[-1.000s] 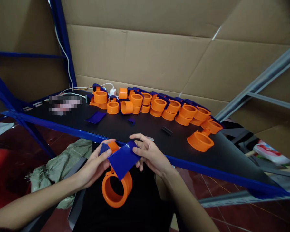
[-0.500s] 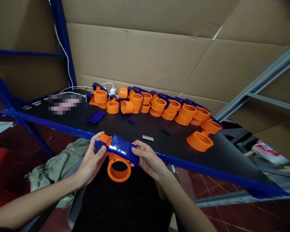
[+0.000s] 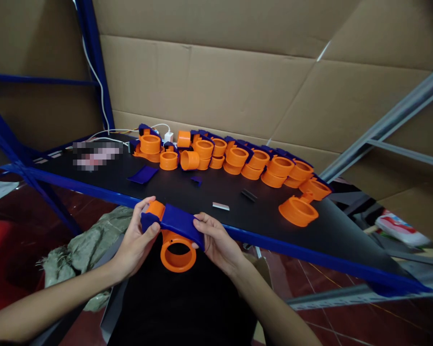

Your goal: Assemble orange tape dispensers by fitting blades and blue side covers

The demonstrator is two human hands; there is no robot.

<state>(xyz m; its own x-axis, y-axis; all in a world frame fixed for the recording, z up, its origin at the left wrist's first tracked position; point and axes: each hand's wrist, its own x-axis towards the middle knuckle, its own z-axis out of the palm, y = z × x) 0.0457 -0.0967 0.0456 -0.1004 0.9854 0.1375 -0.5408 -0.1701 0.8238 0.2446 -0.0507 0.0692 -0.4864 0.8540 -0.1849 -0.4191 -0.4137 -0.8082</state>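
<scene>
Over my lap, just off the front edge of the black tabletop, I hold an orange plastic ring part (image 3: 178, 262) with a blue curved plate (image 3: 180, 222) lying across its upper side. My left hand (image 3: 140, 240) is closed on the left end, where an orange block and a dark blue piece (image 3: 149, 225) stick out. With thumb and fingers, my right hand (image 3: 216, 239) pinches the right end of the blue plate. How the plate joins the orange part underneath is hidden.
Along the back of the black table (image 3: 159, 190) stand several orange ring parts (image 3: 279, 168) with blue pieces. A loose blue plate (image 3: 143, 174), a small blue piece (image 3: 197, 181), a pale strip (image 3: 221, 206) and a dark strip (image 3: 248, 195) lie nearer. Metal posts flank the table.
The blue plate has tipped and shifted slightly left, losing its bright shine. My right hand has moved a little left with it. The left hand stays nearly in place.
</scene>
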